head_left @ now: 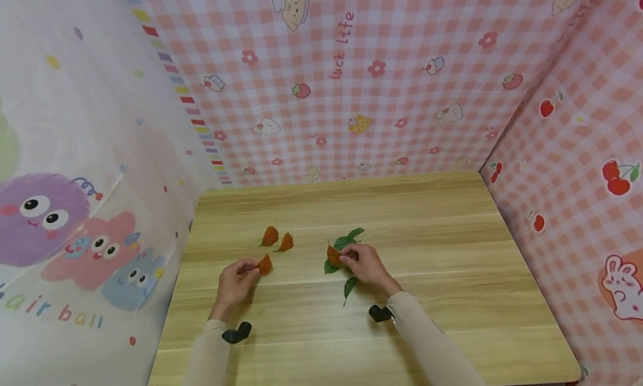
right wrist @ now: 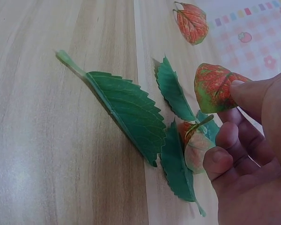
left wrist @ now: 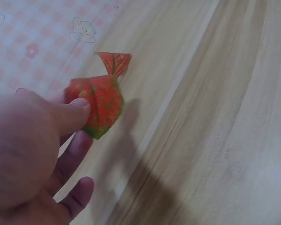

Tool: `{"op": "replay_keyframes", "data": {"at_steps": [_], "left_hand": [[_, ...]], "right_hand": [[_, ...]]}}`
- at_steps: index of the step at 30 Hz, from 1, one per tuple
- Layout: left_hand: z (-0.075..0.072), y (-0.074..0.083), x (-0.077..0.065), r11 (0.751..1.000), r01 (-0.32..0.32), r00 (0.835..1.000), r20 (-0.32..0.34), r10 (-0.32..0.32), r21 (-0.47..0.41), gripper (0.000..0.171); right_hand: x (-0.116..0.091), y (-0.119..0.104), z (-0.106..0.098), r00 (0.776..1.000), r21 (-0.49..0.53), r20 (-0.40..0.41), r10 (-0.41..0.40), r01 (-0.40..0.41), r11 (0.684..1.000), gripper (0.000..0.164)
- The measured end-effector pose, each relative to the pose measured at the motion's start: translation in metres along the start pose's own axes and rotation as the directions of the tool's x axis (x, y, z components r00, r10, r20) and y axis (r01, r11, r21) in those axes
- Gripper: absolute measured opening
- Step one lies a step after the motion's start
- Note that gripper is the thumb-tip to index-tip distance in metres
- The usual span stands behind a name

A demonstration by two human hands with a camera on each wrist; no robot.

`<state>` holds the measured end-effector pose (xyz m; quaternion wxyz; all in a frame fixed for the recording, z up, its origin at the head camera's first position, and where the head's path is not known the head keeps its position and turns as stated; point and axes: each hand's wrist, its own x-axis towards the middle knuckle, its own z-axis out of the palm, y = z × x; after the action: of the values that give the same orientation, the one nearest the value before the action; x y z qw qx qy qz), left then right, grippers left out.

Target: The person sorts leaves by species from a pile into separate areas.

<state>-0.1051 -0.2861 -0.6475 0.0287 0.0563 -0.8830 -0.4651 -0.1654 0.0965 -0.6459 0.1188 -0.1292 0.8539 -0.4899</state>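
Note:
My left hand pinches a red-orange leaf between thumb and fingers. In the left wrist view this leaf has green speckles and a green tip. My right hand pinches another red leaf, mottled green along its edge in the right wrist view. Below that hand lie several serrated green leaves, some overlapping. Among them sits a curled leaf with a pale pinkish underside and a stem, partly hidden. Two more orange leaves, a larger one and a smaller one, lie beyond my left hand.
The wood-grain table meets a pink checked cloth at the back. Another checked cloth borders its right side, and a white cartoon-printed sheet its left. Each wrist wears a black camera.

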Motion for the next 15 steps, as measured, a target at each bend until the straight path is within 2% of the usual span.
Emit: {"op": "replay_keyframes", "data": {"at_steps": [4, 5, 6, 8, 10, 12, 13, 15], "left_hand": [[-0.005, 0.000, 0.001, 0.992, -0.108, 0.991, 0.088, 0.102, 0.063, 0.015], [-0.007, -0.002, 0.003, 0.987, -0.143, 0.984, 0.113, 0.135, 0.072, 0.016], [-0.008, -0.006, 0.005, 0.976, -0.205, 0.971, 0.141, 0.193, 0.076, 0.017], [-0.005, -0.035, 0.018, 0.948, -0.305, 0.943, 0.171, 0.286, 0.094, 0.018], [0.000, -0.067, 0.032, 0.925, -0.357, 0.923, 0.201, 0.327, 0.133, 0.022], [0.006, -0.099, 0.046, 0.912, -0.371, 0.917, 0.222, 0.330, 0.176, 0.026], [0.010, -0.113, 0.053, 0.918, -0.337, 0.930, 0.224, 0.290, 0.209, 0.028], [0.012, -0.119, 0.058, 0.930, -0.273, 0.947, 0.241, 0.215, 0.245, 0.031]], "right_hand": [[-0.001, 0.000, 0.000, 1.000, 0.002, 0.001, -0.006, 0.006, 1.000, 0.013], [-0.001, 0.000, 0.000, 1.000, 0.001, 0.001, -0.007, 0.007, 1.000, 0.013], [-0.002, 0.000, 0.000, 1.000, -0.001, 0.000, -0.006, 0.006, 1.000, 0.013], [-0.002, 0.000, 0.000, 1.000, -0.005, -0.002, -0.002, 0.002, 1.000, 0.013], [-0.003, 0.000, 0.000, 1.000, -0.008, -0.004, 0.001, -0.001, 1.000, 0.013], [-0.003, 0.000, 0.000, 1.000, -0.010, -0.006, 0.003, -0.003, 1.000, 0.013], [-0.003, 0.000, 0.000, 1.000, -0.011, -0.006, 0.004, -0.004, 1.000, 0.013], [-0.003, 0.000, 0.000, 1.000, -0.010, -0.005, 0.007, -0.007, 1.000, 0.012]]}}
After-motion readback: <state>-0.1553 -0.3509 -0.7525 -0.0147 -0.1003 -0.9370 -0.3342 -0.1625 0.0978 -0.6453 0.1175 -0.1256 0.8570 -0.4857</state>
